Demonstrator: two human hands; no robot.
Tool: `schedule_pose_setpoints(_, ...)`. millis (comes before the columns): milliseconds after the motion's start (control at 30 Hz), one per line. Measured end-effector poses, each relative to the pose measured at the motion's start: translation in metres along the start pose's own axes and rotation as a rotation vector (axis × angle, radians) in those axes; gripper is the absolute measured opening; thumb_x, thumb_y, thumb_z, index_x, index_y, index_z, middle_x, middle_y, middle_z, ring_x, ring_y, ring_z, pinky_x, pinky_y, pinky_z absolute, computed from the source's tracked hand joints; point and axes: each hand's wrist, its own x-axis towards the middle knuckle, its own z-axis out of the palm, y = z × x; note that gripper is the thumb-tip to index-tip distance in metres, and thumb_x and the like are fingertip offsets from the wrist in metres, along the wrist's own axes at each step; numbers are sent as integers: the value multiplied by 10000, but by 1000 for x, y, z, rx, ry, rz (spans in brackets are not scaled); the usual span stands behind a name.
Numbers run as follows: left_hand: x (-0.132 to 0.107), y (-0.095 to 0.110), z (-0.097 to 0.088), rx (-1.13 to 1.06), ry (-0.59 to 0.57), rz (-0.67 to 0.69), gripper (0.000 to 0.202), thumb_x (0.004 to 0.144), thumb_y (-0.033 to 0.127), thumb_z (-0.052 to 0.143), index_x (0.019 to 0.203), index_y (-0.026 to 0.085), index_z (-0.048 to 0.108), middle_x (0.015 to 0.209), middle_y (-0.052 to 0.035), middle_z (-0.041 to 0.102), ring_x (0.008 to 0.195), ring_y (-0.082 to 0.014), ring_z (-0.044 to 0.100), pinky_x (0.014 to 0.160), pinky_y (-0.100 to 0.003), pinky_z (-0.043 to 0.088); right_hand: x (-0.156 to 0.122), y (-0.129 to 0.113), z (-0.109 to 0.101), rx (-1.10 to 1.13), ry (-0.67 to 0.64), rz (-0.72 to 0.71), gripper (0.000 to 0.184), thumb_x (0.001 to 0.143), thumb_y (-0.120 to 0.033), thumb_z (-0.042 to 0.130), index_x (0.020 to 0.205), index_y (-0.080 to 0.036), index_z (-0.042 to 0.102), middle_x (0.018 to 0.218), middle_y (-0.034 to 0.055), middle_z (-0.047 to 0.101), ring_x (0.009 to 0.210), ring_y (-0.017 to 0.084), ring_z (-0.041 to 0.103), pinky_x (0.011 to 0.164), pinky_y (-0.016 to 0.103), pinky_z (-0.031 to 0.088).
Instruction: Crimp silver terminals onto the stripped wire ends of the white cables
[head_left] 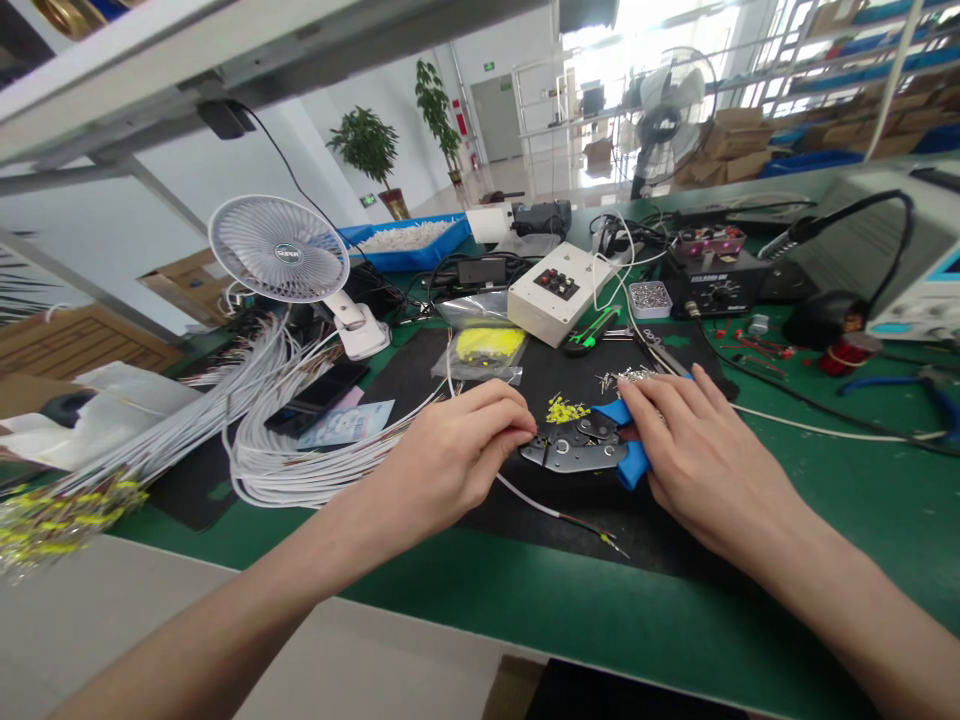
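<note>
My left hand (480, 440) is closed in a pinch at the jaws of a crimping tool (581, 450). A white cable (536, 502) passes through its fingers, which hide the gripped part. The cable's lower end shows stripped brown and dark wires with a yellow ferrule (606, 540). My right hand (694, 460) is wrapped around the tool's blue handles (634, 462). Just behind the jaws lies a small pile of yellow ferrules (566, 408), and bare metal pins (630, 378) are heaped near my right fingers.
Bundled white cables (292, 470) cover the left, beside a small white fan (279, 250). Further back are a bag of yellow pieces (484, 350), a switch box (559, 290) and a green-black cutter (592, 332). A soldering station (716, 285) and red spool (847, 355) stand right.
</note>
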Motion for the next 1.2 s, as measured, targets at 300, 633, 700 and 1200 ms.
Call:
schedule_pose_setpoints(300,4,-1,0,-13,21,11,123,1016,180,520,1019,180,643,1118,-52,656,988,-163,628,873,-291,500,0,1,-1,14,7,24,605,884,-112,517,1476,-13,440,1384,224,556,1266,382,491,1157,650,327)
schedule_pose_setpoints(633,7,-2,-4,-95,38,-62,168,1015,204,521,982,182,685,1076,-69,682,974,-187,643,870,-319,518,2,3,-1,29,42,-2,470,873,-118,522,1334,-41,565,1276,218,609,1193,370,535,1149,602,350)
schedule_pose_setpoints(700,4,-4,-4,-120,116,-132,154,1011,224,538,996,188,686,1072,-68,683,983,-190,643,875,-322,521,2,2,-2,46,40,7,449,894,-141,525,1328,-33,563,1261,224,609,1180,372,540,1086,548,430)
schedule_pose_setpoints(1200,-25,21,83,105,-198,160,176,1019,216,511,1120,177,649,1107,-108,651,980,-241,589,834,-400,492,4,-4,-5,925,141,524,389,920,-390,644,1230,-224,479,1025,49,689,855,215,658,749,332,495)
